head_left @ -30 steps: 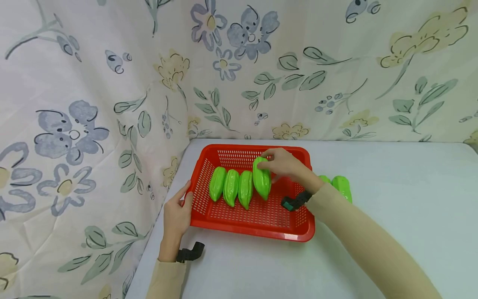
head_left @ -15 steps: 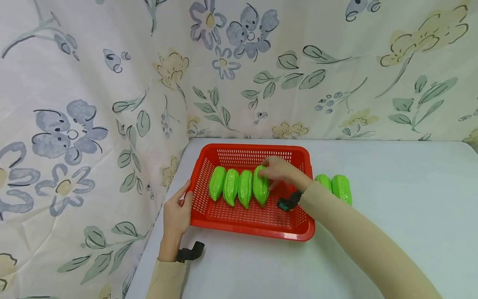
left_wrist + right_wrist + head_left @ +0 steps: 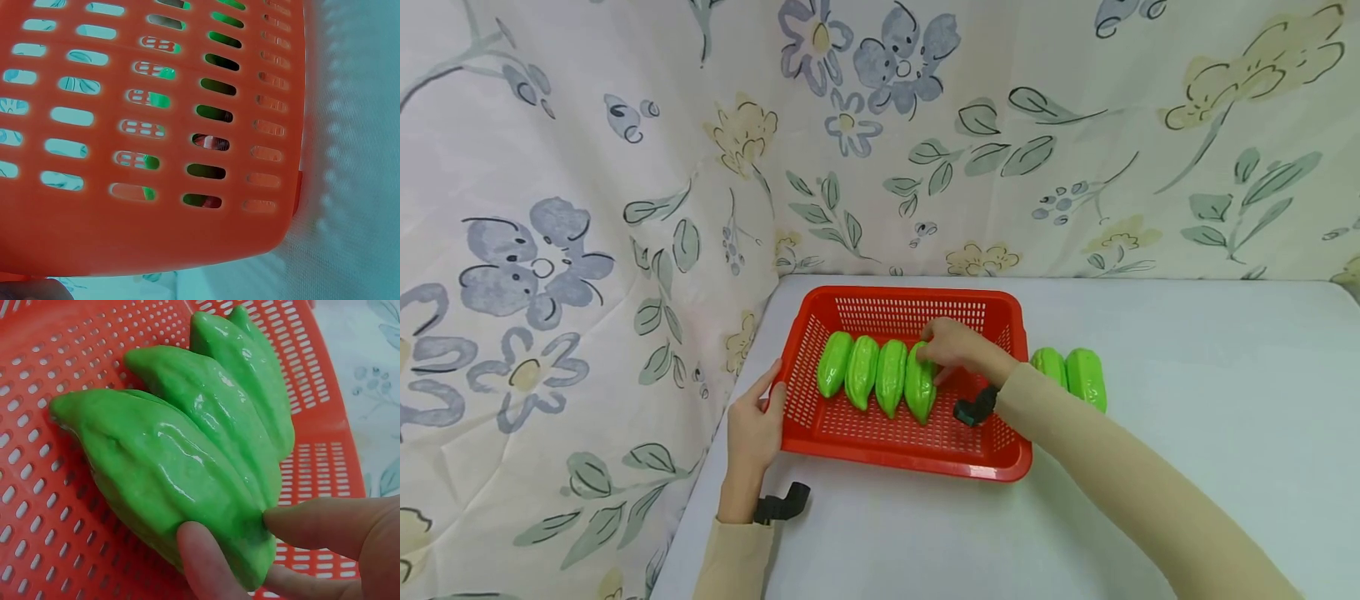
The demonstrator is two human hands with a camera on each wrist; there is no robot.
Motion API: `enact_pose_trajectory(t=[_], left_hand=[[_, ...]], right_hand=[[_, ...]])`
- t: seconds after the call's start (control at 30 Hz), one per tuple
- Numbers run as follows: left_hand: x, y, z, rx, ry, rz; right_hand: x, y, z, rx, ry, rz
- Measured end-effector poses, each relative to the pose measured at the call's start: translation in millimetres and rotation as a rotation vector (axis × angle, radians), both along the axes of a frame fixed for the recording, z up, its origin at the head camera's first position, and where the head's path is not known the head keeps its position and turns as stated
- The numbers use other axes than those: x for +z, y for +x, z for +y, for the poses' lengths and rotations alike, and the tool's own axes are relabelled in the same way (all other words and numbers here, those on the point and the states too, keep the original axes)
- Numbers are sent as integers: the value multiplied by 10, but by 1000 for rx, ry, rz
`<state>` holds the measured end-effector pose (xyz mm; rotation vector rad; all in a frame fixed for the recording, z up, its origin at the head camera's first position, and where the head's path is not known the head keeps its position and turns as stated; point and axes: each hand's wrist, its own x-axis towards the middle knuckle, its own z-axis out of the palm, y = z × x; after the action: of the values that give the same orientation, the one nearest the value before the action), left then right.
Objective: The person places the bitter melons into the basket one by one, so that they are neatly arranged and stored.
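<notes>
A red plastic basket (image 3: pixel 891 457) holds a row of several glossy green ridged gourds with pointed ends. My left hand (image 3: pixel 757 425) grips the basket's left rim; in the left wrist view the basket's slotted wall (image 3: pixel 156 219) fills most of the picture, with a bit of finger (image 3: pixel 34 290) at the lower left. My right hand (image 3: pixel 958 346) reaches inside and pinches the blunt end of the rightmost gourd (image 3: pixel 169 472) between thumb and fingers. That gourd lies against its neighbour (image 3: pixel 215 403), its pointed end towards me.
Two more green gourds, one (image 3: pixel 1086 379) partly behind my right forearm and another (image 3: pixel 1049 367) nearer the basket, lie on the white table (image 3: pixel 1210 367) outside the basket's right side. A floral curtain (image 3: pixel 1000 208) hangs behind the table and along its left.
My right hand has lowered the gourd into the row beside the others, moving down and slightly towards me. My left hand has stayed on the basket rim.
</notes>
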<state>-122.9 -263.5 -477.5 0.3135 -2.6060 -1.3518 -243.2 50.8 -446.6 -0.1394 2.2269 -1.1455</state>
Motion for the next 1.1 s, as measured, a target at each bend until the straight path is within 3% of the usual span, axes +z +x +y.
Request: enact_pose_trajectory(t=[0.43,0.7,1.1], left_hand=[[7,3,6,8,-7,15],[14,6,5,4,3,16],[27,12,16,1,-11,16]], right_hand=[[17,6,18,8,120,131],[128,37,85,36,195,342],[448,86,218,-11,85,324]])
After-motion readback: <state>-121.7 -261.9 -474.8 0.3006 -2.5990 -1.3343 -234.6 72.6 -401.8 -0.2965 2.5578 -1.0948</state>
